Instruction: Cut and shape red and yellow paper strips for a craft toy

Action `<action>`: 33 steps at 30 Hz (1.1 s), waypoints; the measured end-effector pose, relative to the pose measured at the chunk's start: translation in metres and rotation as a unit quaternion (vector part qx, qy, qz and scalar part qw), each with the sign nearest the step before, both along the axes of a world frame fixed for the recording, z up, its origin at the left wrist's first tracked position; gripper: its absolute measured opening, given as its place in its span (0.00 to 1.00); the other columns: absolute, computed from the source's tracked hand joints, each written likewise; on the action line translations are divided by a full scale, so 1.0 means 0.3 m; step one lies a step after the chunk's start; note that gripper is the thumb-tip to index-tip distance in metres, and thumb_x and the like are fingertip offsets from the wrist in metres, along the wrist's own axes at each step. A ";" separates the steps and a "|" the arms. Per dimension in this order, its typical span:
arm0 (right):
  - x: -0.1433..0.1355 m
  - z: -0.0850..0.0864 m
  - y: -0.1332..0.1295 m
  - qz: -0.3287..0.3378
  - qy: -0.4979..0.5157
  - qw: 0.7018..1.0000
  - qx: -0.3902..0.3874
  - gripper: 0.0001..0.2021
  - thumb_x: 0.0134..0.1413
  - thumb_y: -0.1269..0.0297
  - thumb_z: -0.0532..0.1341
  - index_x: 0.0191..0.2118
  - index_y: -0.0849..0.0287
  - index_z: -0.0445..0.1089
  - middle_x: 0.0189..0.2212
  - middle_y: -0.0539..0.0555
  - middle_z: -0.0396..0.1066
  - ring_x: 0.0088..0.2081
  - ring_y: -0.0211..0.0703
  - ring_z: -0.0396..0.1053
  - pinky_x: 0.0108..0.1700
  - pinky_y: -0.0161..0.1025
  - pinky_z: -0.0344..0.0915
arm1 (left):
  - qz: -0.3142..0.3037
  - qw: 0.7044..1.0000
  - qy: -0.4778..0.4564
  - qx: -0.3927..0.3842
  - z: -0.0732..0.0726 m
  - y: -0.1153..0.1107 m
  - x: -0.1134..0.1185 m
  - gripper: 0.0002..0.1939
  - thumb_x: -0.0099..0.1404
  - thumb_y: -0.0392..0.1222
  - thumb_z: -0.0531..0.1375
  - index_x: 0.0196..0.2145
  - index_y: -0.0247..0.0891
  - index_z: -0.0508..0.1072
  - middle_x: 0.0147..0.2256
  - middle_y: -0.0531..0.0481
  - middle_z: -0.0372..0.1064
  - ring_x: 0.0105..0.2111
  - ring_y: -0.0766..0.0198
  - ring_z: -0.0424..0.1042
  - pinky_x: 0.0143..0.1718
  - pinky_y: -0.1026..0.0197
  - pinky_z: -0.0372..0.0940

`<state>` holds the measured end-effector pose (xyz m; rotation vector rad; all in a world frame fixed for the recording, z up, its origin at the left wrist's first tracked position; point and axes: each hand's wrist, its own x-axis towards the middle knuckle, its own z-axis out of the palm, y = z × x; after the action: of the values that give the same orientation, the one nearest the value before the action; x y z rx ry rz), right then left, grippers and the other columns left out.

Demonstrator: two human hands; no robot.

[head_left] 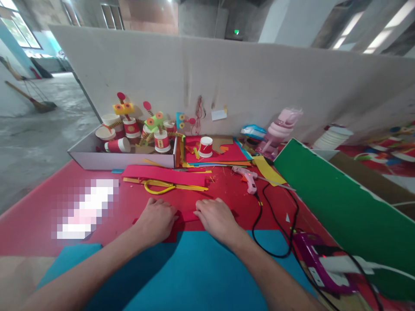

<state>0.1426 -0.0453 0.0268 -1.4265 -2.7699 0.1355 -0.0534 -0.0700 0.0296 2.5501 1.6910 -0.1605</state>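
Note:
My left hand (158, 219) and my right hand (216, 217) rest on the red tabletop, fingers curled down. Between them runs a narrow strip of red paper (188, 216), with one end under each hand. The fingertips are partly hidden beneath the knuckles. Just beyond lies a pair of scissors (158, 189) with yellow handles, beside a wide pink-red paper strip (165, 175) and thin yellow strips. Toward the right sits a pink glue gun (249, 178) on its side. A large blue sheet (194, 272) spreads below my forearms.
A white box (126, 160) at the back left holds several paper-cup figures. A red-and-white paper cup (205, 147) stands on coloured sheets. On the right are a green panel (343, 198), a purple case (314, 259), a white power strip (343, 264) and black cable (256, 231).

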 end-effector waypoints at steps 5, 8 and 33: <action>-0.001 -0.006 0.001 -0.010 0.000 1.000 0.003 0.09 0.63 0.61 0.54 0.36 0.59 0.67 0.34 0.55 0.74 0.36 0.45 0.71 0.35 0.39 0.54 | -0.010 1.000 0.009 -0.009 0.011 0.006 0.005 0.14 0.64 0.36 0.48 0.31 0.37 0.73 0.32 0.40 0.74 0.36 0.52 0.71 0.37 0.51 0.56; -0.005 0.004 0.001 -0.020 0.001 1.000 -0.006 0.09 0.62 0.61 0.55 0.36 0.59 0.67 0.34 0.55 0.74 0.37 0.45 0.71 0.35 0.39 0.54 | -0.012 1.000 0.016 -0.009 0.015 0.007 0.008 0.13 0.63 0.34 0.49 0.31 0.37 0.73 0.32 0.41 0.74 0.36 0.53 0.71 0.37 0.52 0.56; 0.009 -0.089 -0.107 0.132 0.151 0.979 0.038 0.19 0.63 0.68 0.50 0.57 0.60 0.63 0.55 0.62 0.65 0.53 0.49 0.64 0.52 0.45 0.65 | -0.033 0.999 0.010 -0.008 0.009 0.028 -0.017 0.16 0.67 0.40 0.48 0.31 0.37 0.74 0.31 0.40 0.75 0.35 0.50 0.74 0.38 0.51 0.59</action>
<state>0.1454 -0.0774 0.0002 -0.9250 -2.6606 0.2275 -0.0585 -0.0616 0.0322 2.6027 1.6071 -0.2023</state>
